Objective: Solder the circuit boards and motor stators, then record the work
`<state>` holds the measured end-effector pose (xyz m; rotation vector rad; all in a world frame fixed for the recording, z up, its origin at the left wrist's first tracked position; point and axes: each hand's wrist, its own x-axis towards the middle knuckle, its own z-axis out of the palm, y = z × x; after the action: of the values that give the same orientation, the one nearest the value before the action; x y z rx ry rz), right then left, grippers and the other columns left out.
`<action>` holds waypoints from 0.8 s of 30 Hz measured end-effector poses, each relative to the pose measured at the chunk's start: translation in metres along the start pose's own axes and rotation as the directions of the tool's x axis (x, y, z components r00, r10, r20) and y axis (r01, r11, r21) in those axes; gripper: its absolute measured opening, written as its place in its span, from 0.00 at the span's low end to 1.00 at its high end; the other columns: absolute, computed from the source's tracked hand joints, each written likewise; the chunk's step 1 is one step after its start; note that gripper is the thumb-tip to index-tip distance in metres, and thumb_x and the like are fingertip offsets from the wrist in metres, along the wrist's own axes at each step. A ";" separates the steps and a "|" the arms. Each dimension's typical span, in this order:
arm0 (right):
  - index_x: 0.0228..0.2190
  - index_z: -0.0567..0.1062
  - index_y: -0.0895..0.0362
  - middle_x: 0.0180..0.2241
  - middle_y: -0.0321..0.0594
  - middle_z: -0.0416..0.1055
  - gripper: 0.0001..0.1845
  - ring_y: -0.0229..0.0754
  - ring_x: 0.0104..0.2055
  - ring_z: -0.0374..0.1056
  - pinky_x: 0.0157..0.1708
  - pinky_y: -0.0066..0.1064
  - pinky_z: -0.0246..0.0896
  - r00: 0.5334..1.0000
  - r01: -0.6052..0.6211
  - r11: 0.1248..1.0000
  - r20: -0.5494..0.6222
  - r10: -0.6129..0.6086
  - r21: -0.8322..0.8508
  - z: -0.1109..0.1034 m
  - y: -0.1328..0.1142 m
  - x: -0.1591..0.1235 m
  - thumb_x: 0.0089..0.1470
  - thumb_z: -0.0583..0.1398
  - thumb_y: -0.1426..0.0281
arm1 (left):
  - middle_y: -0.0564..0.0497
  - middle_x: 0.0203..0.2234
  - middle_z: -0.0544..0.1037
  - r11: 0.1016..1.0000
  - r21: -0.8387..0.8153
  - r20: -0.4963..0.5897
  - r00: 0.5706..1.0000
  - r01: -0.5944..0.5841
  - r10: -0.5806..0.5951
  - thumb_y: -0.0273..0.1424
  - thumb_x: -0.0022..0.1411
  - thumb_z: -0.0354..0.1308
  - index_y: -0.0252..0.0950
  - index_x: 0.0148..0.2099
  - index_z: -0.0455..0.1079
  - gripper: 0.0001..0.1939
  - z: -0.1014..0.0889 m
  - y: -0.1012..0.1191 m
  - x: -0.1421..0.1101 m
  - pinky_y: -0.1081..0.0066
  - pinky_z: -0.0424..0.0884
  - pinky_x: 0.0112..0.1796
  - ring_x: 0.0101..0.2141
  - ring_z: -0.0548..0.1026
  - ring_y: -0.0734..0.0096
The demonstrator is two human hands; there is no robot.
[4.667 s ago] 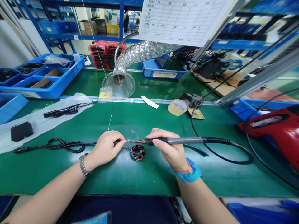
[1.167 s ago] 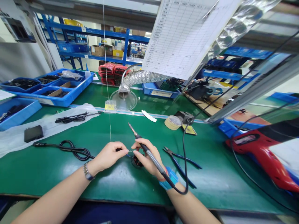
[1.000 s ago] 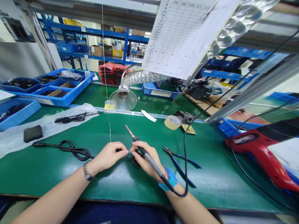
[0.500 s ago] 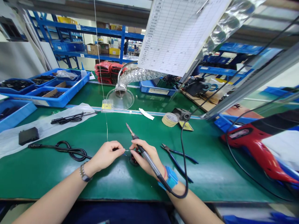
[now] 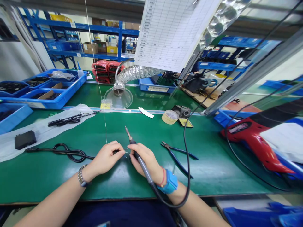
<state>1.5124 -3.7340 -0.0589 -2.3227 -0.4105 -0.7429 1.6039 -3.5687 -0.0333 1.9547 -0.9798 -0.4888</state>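
Grey and black, the soldering iron (image 5: 145,168) slants through the right hand (image 5: 149,159) above the middle of the green tabletop (image 5: 118,186), its metal tip (image 5: 127,131) pointing far and slightly left, touching nothing I can see. From my remote post I find the right fingers closed around it; whether their ends also hold something, I cannot tell. I judge it light and rigid, best held well behind the tip, which may be hot. To the left, the fingers of the left hand (image 5: 106,160) pinch one end of the black cord (image 5: 69,152); I expect it supple, with fragile wire ends (image 5: 126,153), so I favour a hold just behind them. On the far side, the printed sheet (image 5: 163,34) bears ruled rows of characters too small for me to read; the label (image 5: 158,89) on the blue bin (image 5: 143,86) is likewise illegible, and I discern no brand on the red power tool (image 5: 262,142) at right.
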 end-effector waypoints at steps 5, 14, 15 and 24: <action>0.46 0.64 0.54 0.28 0.35 0.68 0.21 0.36 0.29 0.66 0.32 0.28 0.64 0.984 -0.153 0.986 -0.086 0.159 0.066 0.006 -0.003 -0.002 0.49 0.54 0.80 | 0.54 0.27 0.69 0.999 0.020 -0.027 0.999 -0.030 0.030 0.32 0.63 0.50 0.35 0.28 0.67 0.11 0.005 0.002 -0.003 0.72 0.61 0.34 0.30 0.67 0.72; 0.41 0.73 0.54 0.33 0.39 0.76 0.11 0.37 0.32 0.71 0.33 0.27 0.66 0.975 -0.206 0.968 -0.053 0.215 0.142 -0.056 -0.015 0.000 0.55 0.58 0.72 | 0.53 0.28 0.71 0.993 0.095 -0.029 0.997 -0.070 0.073 0.32 0.64 0.50 0.36 0.30 0.67 0.11 0.012 -0.002 -0.005 0.71 0.61 0.36 0.32 0.68 0.71; 0.41 0.74 0.54 0.34 0.40 0.76 0.11 0.38 0.34 0.71 0.34 0.28 0.67 0.977 -0.200 0.972 -0.053 0.208 0.124 -0.062 -0.016 0.000 0.54 0.58 0.72 | 0.53 0.29 0.71 0.992 0.103 -0.027 0.997 -0.071 0.074 0.32 0.64 0.50 0.36 0.30 0.67 0.11 0.012 -0.002 -0.004 0.71 0.61 0.37 0.33 0.68 0.71; 0.32 0.73 0.56 0.27 0.37 0.71 0.05 0.38 0.27 0.65 0.27 0.31 0.61 0.980 -0.185 0.941 -0.016 0.198 0.284 -0.074 -0.013 -0.013 0.52 0.57 0.75 | 0.53 0.27 0.70 0.986 0.153 -0.061 0.996 -0.061 0.071 0.31 0.64 0.49 0.36 0.28 0.65 0.11 0.016 -0.001 -0.005 0.70 0.61 0.35 0.31 0.68 0.72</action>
<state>1.4665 -3.7751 -0.0137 -2.0401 -0.2467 -0.5981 1.5910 -3.5731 -0.0432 2.0513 -1.0623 -0.3182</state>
